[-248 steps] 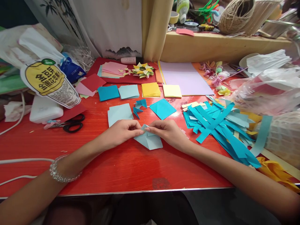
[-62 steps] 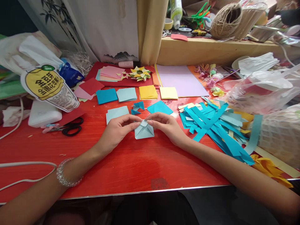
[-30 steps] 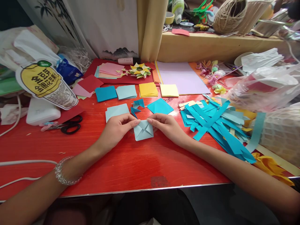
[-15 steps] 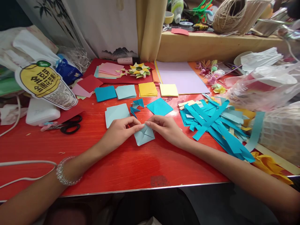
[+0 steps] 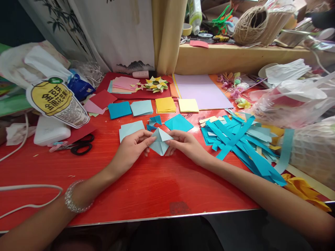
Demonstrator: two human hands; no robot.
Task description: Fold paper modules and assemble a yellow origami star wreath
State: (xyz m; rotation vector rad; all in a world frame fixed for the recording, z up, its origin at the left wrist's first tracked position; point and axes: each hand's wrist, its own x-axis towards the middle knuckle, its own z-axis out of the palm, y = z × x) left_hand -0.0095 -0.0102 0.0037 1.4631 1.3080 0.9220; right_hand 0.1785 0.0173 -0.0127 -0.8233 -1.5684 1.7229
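A pale blue folded paper (image 5: 160, 142) is held up over the red table (image 5: 136, 195), creased and standing in a diamond shape with a point at the top. My left hand (image 5: 134, 146) pinches its left side between thumb and fingers. On the opposite side my right hand (image 5: 187, 144) grips the edge the same way. Just behind the hands lie small folded teal pieces (image 5: 155, 121) and a teal paper square (image 5: 179, 122). A pale blue sheet stack (image 5: 131, 128) rests behind my left hand, partly covered by it.
Teal paper strips (image 5: 235, 137) are heaped on the right, beside a plastic bag (image 5: 285, 101). Black-handled scissors (image 5: 81, 144) lie at the left. Yellow squares (image 5: 165, 105) and a folded paper wreath (image 5: 156, 84) sit farther back. A white cable (image 5: 31, 186) crosses the left side.
The pale blue paper has been turned and lifted, its flat creased face now raised into a pointed shape. My hands have moved from its top edge to its two sides. The view has tilted slightly.
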